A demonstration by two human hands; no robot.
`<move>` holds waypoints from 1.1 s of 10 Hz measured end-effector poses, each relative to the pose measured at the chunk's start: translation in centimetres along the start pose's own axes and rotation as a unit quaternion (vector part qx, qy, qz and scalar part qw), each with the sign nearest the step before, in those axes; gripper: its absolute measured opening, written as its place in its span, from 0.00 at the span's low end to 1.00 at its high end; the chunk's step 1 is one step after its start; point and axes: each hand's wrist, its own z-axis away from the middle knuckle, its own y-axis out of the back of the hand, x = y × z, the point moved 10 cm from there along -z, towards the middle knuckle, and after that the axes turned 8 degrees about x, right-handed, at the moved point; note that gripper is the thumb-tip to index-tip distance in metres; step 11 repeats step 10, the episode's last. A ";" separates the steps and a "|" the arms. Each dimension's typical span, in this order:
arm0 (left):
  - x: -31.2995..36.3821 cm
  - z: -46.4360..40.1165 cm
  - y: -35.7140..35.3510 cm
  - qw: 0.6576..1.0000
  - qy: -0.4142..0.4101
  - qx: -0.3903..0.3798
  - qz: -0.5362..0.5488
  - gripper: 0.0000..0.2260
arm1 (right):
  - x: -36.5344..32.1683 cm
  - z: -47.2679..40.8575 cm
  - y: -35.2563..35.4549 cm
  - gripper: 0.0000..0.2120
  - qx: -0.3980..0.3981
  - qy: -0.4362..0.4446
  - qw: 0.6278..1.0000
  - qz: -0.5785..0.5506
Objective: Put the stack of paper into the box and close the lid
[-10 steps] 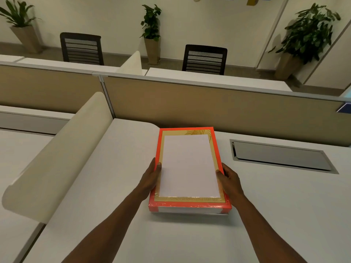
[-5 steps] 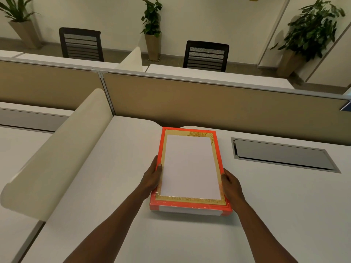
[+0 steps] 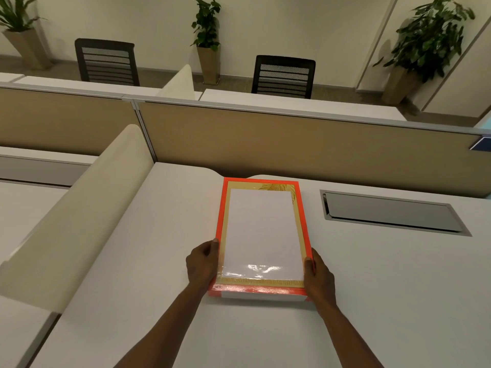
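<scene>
An orange flat box (image 3: 222, 208) lies lengthwise on the white desk (image 3: 132, 261), its near end toward me. Its lid, with a gold border and a glossy clear window, sits on the white base. The white stack of paper (image 3: 261, 229) shows through the window. My left hand (image 3: 203, 262) presses against the left side of the box near its front corner, thumb on the orange rim. On the right side, my right hand (image 3: 318, 278) grips the same way, thumb on the rim.
A curved cream divider (image 3: 79, 208) rises along the desk's left side. Behind the box stands a tan partition (image 3: 292, 144). A grey cable hatch (image 3: 390, 212) is set into the desk to the right. Chairs and potted plants stand beyond.
Both hands have slid a little toward me along the box sides, nearer the front corners. The box has stayed in place. Glare now shows on the window's near end.
</scene>
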 end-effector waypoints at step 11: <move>1.1 2.3 1.0 0.997 -0.068 -0.023 -0.042 0.21 | -2.4 2.1 1.5 0.28 0.013 0.067 0.995 0.076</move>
